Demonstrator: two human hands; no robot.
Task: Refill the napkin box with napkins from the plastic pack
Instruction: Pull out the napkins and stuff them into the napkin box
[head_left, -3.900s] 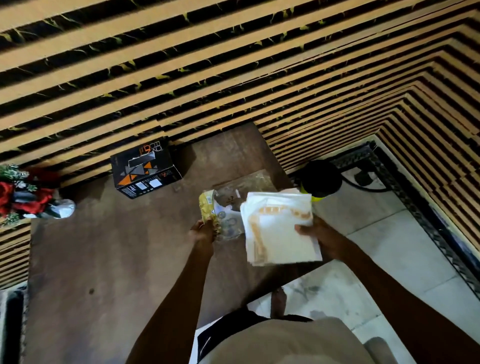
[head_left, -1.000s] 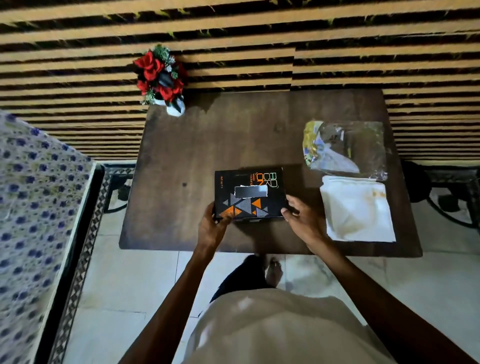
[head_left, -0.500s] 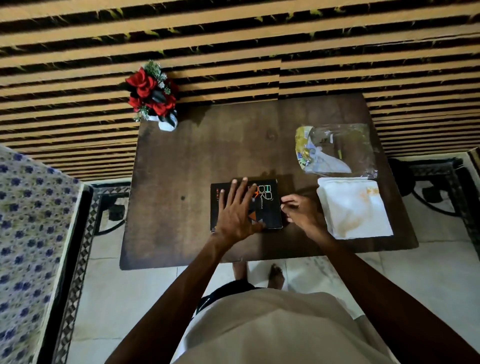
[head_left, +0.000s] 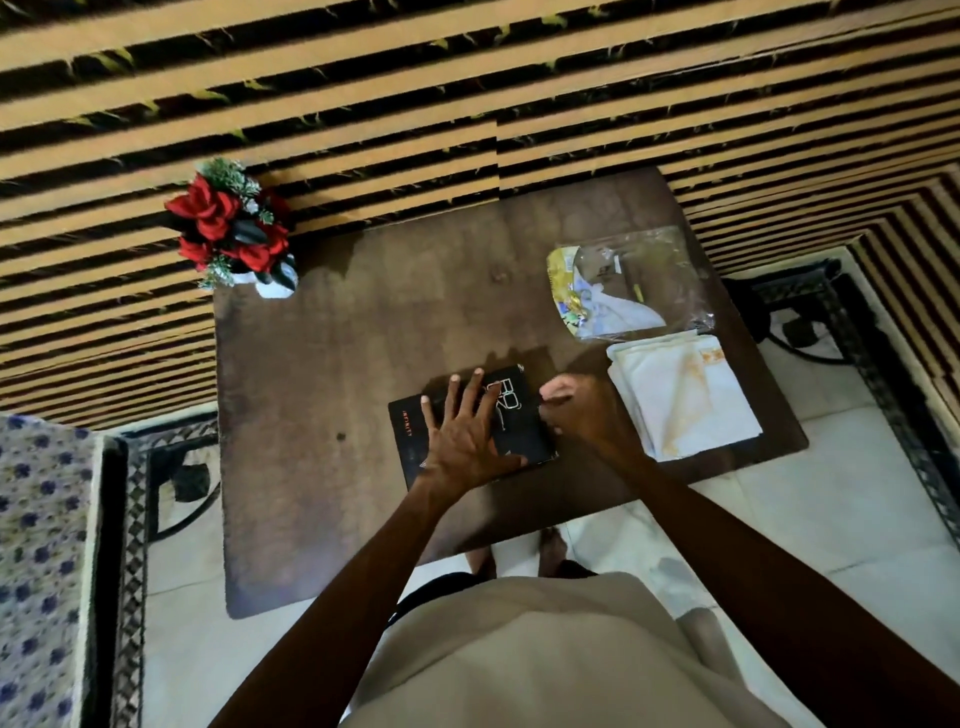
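Black napkin box (head_left: 514, 415) lies flat near the table's (head_left: 322, 364) near edge. Left hand (head_left: 465, 441) pressed on top, fingers spread wide. Right hand (head_left: 584, 415) curled at the box's right end; grip unclear. Napkin stack (head_left: 685, 400) just right, plastic pack (head_left: 628, 283) beyond it. Flower vase (head_left: 234, 234) far left corner.

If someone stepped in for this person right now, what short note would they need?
Left hand: flat and open, pressing down on the black napkin box.
Right hand: fingers curled at the box's right end; whether they grip a flap cannot be told.
Napkin stack: on the table, right of the box.
Plastic pack: behind the stack, nearly empty.
Done: napkins out of the pack.
Left: open the box, load the stack, close it.
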